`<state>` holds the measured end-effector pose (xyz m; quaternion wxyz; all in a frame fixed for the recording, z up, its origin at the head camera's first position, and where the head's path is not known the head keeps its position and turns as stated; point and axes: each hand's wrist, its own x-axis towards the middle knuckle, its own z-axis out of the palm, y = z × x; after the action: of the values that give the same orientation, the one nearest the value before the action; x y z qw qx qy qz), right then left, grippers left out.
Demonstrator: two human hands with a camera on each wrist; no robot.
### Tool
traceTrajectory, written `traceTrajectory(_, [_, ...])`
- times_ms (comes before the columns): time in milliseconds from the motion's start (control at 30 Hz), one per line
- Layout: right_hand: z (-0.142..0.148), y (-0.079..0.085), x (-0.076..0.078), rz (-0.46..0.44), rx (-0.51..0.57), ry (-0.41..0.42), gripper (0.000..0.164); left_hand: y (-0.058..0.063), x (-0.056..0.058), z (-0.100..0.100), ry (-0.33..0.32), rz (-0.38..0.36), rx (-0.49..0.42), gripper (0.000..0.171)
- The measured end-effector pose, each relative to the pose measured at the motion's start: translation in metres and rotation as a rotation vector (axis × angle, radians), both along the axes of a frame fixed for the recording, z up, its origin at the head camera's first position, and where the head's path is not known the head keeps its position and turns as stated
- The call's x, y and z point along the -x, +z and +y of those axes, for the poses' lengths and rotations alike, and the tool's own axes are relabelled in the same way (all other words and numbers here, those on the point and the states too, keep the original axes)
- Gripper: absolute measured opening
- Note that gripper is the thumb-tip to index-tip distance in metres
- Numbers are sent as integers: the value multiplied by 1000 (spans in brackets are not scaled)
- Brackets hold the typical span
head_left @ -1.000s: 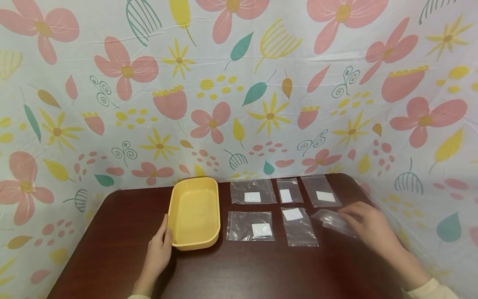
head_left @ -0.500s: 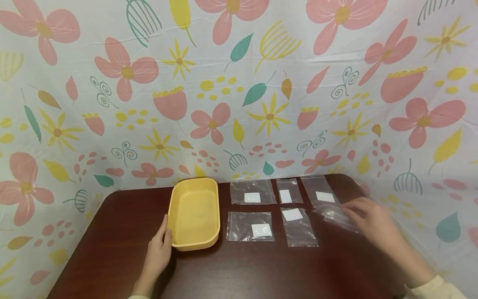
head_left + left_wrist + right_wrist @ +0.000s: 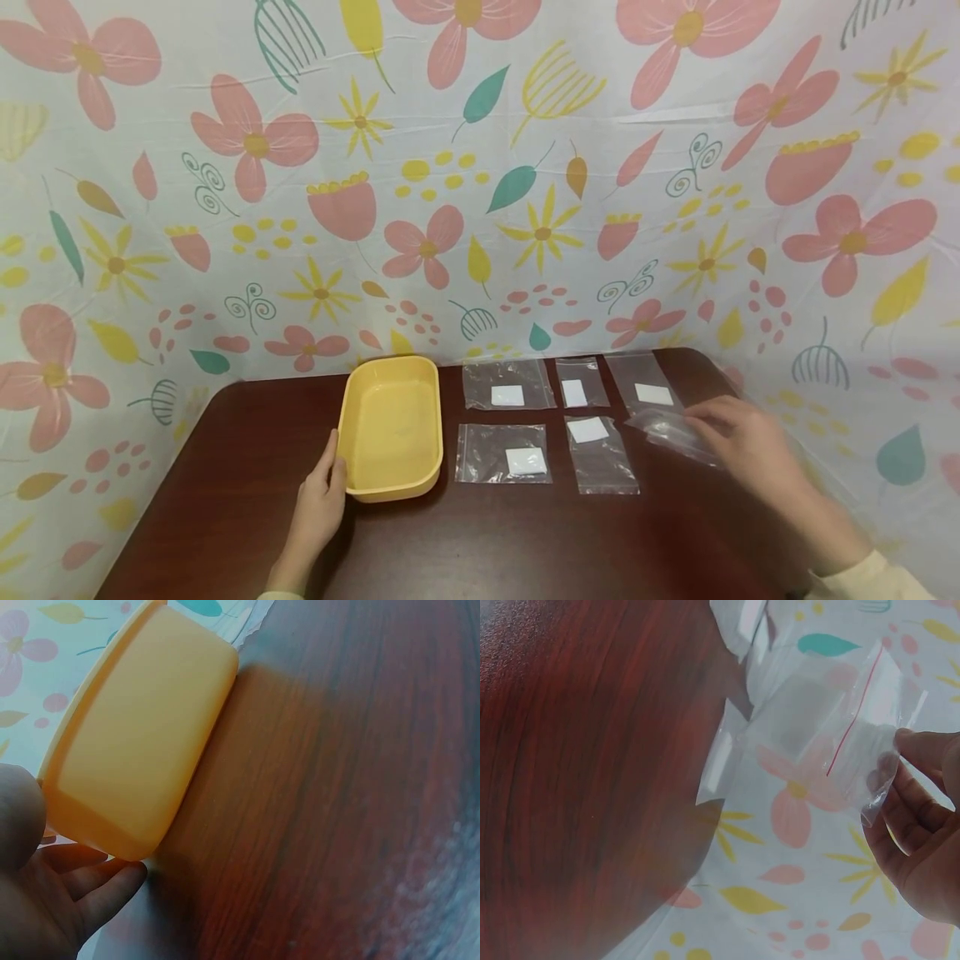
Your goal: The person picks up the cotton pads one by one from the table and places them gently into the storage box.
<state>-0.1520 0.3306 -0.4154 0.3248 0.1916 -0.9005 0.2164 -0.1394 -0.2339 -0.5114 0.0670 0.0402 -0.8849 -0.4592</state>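
Note:
In the head view my left hand [image 3: 318,504] holds the near left corner of a yellow plastic tray [image 3: 433,433]. The left wrist view has the thumb by the tray's rim and the other fingers at its lower edge; part of the grip is hidden. Pinched between thumb and fingers of my right hand [image 3: 753,446] is a clear zip bag [image 3: 855,742] with a red line along its seal. That bag hangs above the table's right side, just in front of the far right bag [image 3: 633,375]. Glare hides whether anything is in it.
Several clear zip bags with white rectangular pieces lie flat on the dark wooden table [image 3: 465,542], among them a wide bag [image 3: 480,454] and a narrow bag [image 3: 607,471]. A floral cloth [image 3: 480,183] hangs behind and beside the table.
My right hand has shifted very slightly, and the bag it pinches has moved a little toward the far right bag. The left hand and the tray have stayed put.

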Motion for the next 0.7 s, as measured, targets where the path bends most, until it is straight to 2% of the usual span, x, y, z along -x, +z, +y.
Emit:
traceTrajectory(300, [-11, -3, 7, 14, 22, 26, 25, 1, -2, 1, 4, 16, 1, 53])
traceTrajectory(500, [-27, -1, 11, -25, 47, 55, 24, 0, -2, 1, 9, 25, 15, 53])
traceTrajectory(700, [-43, 3, 20, -49, 24, 86, 23, -1, -2, 1, 1, 29, -6, 53])
